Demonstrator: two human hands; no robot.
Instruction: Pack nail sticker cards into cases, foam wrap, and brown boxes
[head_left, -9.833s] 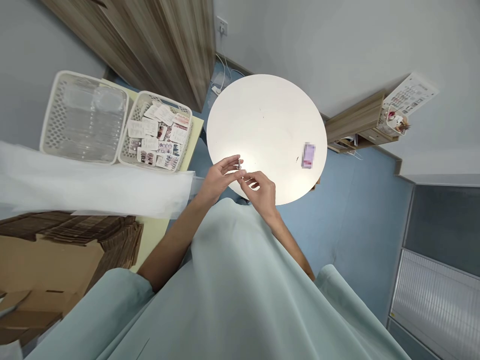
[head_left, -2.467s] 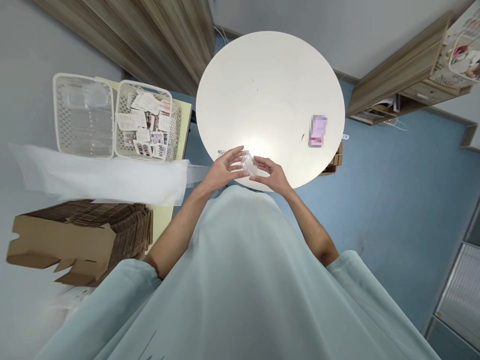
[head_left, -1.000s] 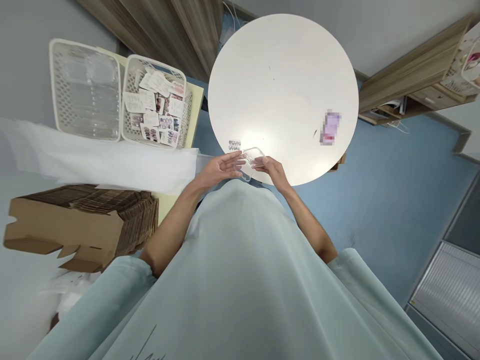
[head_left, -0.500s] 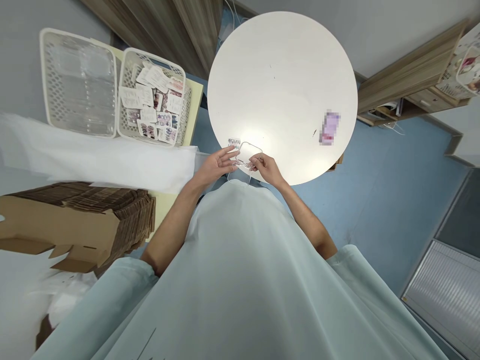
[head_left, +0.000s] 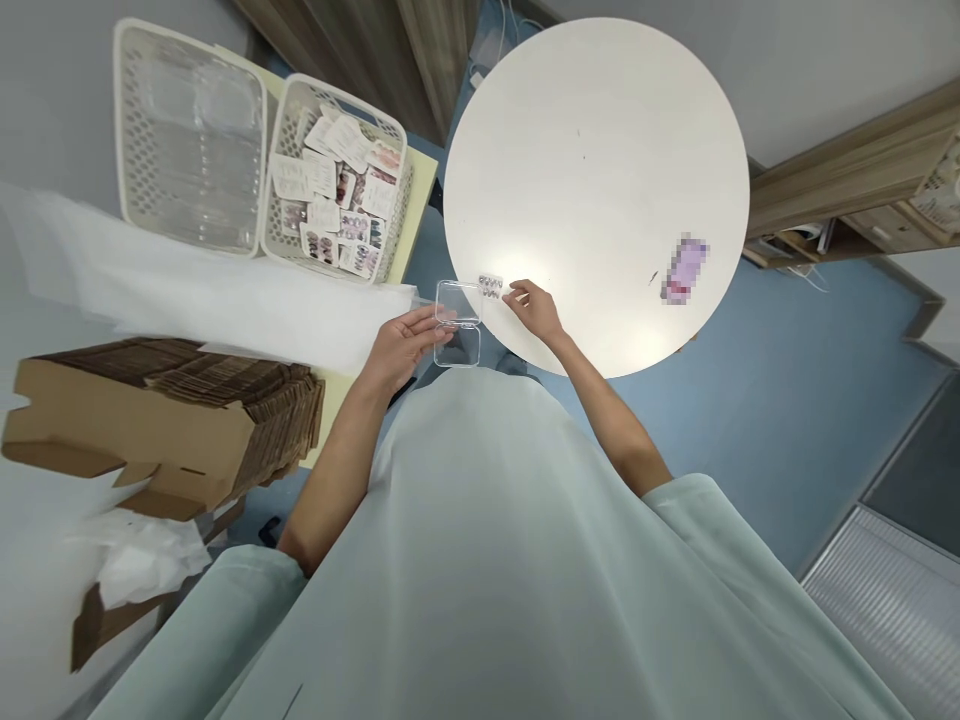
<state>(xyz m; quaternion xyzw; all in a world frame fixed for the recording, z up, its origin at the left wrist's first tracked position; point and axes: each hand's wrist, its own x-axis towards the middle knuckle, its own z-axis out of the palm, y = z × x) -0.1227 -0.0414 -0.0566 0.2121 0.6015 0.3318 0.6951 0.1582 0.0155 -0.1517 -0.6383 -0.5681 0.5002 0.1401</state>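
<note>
A clear plastic hinged box stands unfolded at the table's near-left edge, its two halves spread apart. My left hand grips it from the left, fingers along the hinge side. On the table just right of the box lies a small card of press-on nails. My right hand is at the card's right edge, thumb and forefinger bent and slightly apart; whether they touch the card is too small to tell.
The round white table carries a blurred purple item at right. A white basket of nail cards and another basket of clear boxes stand left. Flattened cardboard boxes are stacked below white sheeting.
The plastic box has shifted left and now hangs unfolded from my left hand. My right hand has let go of the box and moved to the nail card. The view has turned slightly.
</note>
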